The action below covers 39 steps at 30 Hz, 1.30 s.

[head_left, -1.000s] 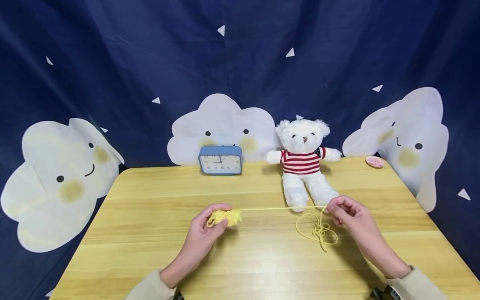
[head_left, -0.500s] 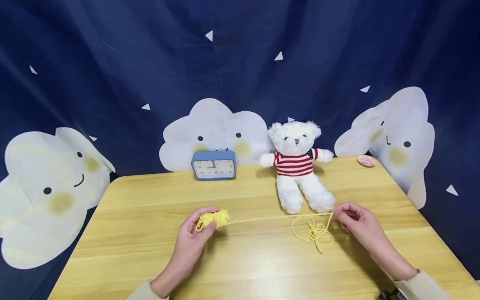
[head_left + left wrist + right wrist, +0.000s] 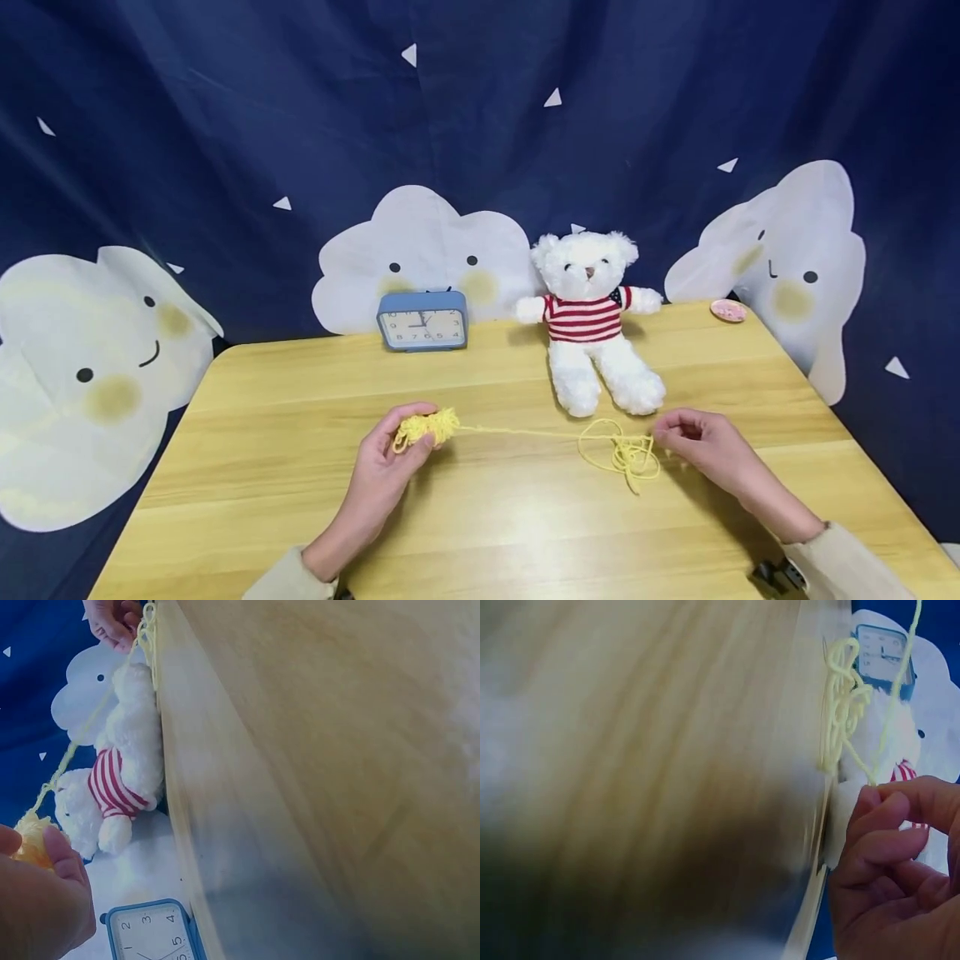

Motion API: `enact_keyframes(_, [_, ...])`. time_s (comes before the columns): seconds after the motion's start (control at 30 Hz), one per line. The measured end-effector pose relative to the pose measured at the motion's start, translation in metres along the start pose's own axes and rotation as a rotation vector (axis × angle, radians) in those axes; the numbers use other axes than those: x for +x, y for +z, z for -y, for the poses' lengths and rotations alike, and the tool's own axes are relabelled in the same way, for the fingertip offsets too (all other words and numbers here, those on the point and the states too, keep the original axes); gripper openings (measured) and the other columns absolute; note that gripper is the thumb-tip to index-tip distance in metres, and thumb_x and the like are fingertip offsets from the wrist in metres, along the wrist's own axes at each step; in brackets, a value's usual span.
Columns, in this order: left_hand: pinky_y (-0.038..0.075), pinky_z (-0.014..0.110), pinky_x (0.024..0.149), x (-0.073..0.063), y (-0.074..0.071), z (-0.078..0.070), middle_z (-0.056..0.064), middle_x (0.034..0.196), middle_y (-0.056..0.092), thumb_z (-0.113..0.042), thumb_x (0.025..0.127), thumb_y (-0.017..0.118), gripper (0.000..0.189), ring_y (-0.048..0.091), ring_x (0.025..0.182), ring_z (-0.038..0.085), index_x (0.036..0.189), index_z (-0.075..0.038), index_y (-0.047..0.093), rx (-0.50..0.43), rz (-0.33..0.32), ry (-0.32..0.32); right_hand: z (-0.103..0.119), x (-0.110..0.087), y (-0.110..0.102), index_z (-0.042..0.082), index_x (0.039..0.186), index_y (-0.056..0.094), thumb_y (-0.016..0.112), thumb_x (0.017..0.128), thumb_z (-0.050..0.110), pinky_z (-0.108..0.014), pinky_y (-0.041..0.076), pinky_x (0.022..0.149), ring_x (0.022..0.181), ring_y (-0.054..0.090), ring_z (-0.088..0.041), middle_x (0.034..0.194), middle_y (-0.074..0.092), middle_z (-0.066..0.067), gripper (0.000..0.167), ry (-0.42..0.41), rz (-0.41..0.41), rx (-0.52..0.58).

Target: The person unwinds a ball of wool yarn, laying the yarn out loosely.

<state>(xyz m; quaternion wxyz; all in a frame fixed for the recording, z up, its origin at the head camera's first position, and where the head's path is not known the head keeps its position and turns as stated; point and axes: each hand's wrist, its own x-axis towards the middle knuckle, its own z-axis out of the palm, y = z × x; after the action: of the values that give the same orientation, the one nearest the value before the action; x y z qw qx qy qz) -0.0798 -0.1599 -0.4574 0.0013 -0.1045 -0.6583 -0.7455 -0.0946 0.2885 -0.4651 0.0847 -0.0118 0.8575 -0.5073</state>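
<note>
A small bundle of yellow yarn (image 3: 426,427) sits between the thumb and fingers of my left hand (image 3: 386,462), held just over the table. From it one strand (image 3: 517,431) runs across to my right hand (image 3: 708,446), which pinches the yarn between thumb and forefinger. Beside the right fingertips, a loose tangle of yarn loops (image 3: 630,454) lies on the table in the head view. In the right wrist view the pinched strand (image 3: 891,720) rises from the fingertips, with the tangled loops (image 3: 844,705) close by.
A white teddy bear (image 3: 585,321) in a red-striped shirt sits at the back of the wooden table (image 3: 480,533). Left of it stands a blue alarm clock (image 3: 422,321). A pink oval item (image 3: 728,311) lies at the back right corner. A dark blue cloud-patterned curtain (image 3: 480,108) hangs behind.
The strand, taut one second ago, now hangs slightly slack. My right hand has come lower and a little inward, bringing the loops down. The head view has shifted, and the left hand keeps its hold.
</note>
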Motion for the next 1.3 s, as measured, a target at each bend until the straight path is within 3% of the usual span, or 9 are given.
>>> enact_keyframes(0.23, [0.059,0.031,0.103,0.001,0.003,0.000,0.029,0.141,0.053,0.009,0.101,0.069,0.046,0.066,0.113,0.020,0.145,0.010,0.056,-0.018,0.063,-0.029,0.004,0.003,0.004,-0.007,0.117,0.075,0.073,0.100,0.001,-0.028,0.056,0.059,0.070,0.060,-0.014,0.091,0.071,-0.007,0.019,-0.038,0.072,-0.014])
enact_keyframes(0.4, [0.059,0.031,0.103,0.001,0.005,0.001,0.028,0.140,0.053,0.010,0.100,0.068,0.046,0.066,0.114,0.020,0.144,0.012,0.055,-0.021,0.074,-0.035,0.007,-0.001,0.005,-0.006,0.115,0.076,0.075,0.099,0.001,-0.028,0.055,0.059,0.071,0.059,-0.014,0.093,0.071,-0.009,0.017,-0.040,0.087,-0.023])
enact_keyframes(0.53, [0.058,0.030,0.104,0.001,0.006,0.001,0.031,0.140,0.052,0.011,0.100,0.067,0.045,0.066,0.114,0.021,0.143,0.014,0.054,-0.030,0.084,-0.024,0.009,-0.002,0.006,-0.002,0.115,0.077,0.073,0.102,0.005,-0.028,0.052,0.062,0.072,0.057,-0.014,0.092,0.070,-0.006,0.015,-0.041,0.049,-0.071])
enact_keyframes(0.8, [0.059,0.031,0.102,0.001,0.008,0.002,0.028,0.140,0.053,0.011,0.100,0.068,0.044,0.066,0.113,0.019,0.143,0.012,0.055,-0.034,0.076,-0.037,0.016,-0.001,0.013,0.005,0.108,0.079,0.070,0.104,0.007,-0.026,0.049,0.073,0.086,0.057,-0.013,0.110,0.070,-0.007,0.011,-0.061,-0.098,-0.163])
enact_keyframes(0.93, [0.060,0.030,0.102,0.001,0.008,0.002,0.028,0.140,0.053,0.011,0.101,0.067,0.045,0.066,0.113,0.019,0.144,0.012,0.055,-0.031,0.073,-0.047,0.022,-0.002,0.021,-0.002,0.112,0.075,0.067,0.105,0.005,-0.024,0.049,0.071,0.084,0.057,-0.012,0.100,0.070,-0.006,0.013,-0.076,-0.148,-0.030])
enact_keyframes(1.03, [0.060,0.029,0.101,0.001,0.008,0.002,0.030,0.142,0.051,0.011,0.101,0.066,0.045,0.066,0.113,0.018,0.144,0.014,0.053,-0.033,0.068,-0.049,0.030,-0.002,0.029,-0.008,0.118,0.071,0.066,0.106,0.003,-0.023,0.053,0.067,0.080,0.060,-0.012,0.098,0.071,-0.005,0.017,-0.095,-0.138,0.148])
enact_keyframes(1.13, [0.060,0.030,0.101,0.002,0.009,0.002,0.035,0.143,0.048,0.012,0.100,0.065,0.046,0.066,0.114,0.019,0.144,0.014,0.052,-0.038,0.067,-0.044,0.040,-0.002,0.038,-0.012,0.123,0.067,0.066,0.107,0.003,-0.023,0.055,0.065,0.080,0.063,-0.012,0.105,0.075,-0.002,0.022,-0.114,-0.085,0.289])
enact_keyframes(1.3, [0.061,0.031,0.100,0.002,0.010,0.000,0.032,0.138,0.052,0.012,0.100,0.065,0.045,0.068,0.108,0.020,0.143,0.016,0.051,-0.038,0.055,-0.039,0.057,0.001,0.056,-0.013,0.133,0.063,0.065,0.107,0.005,-0.026,0.061,0.077,0.094,0.070,-0.015,0.120,0.076,-0.005,0.031,-0.152,0.058,0.429])
